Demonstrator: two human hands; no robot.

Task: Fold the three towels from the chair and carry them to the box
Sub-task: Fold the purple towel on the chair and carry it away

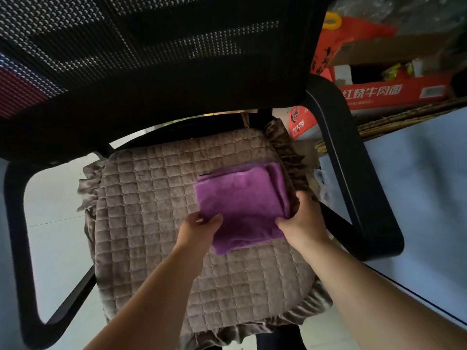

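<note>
A stack of folded purple towels [240, 200] lies on the right half of the chair's brown quilted seat cushion [151, 210]. My left hand [199, 227] pinches the stack's near left corner, thumb on top. My right hand [302, 221] grips the stack's right edge, fingers curled under the layers. How many towels make up the stack is hard to tell; at least two layers show at the far right edge.
The chair's black mesh backrest [151, 59] rises behind the seat, with black armrests at the left [15, 236] and right [353, 173]. A red cardboard box [394, 90] with printed characters stands at the back right. A pale blue surface [417, 185] lies to the right.
</note>
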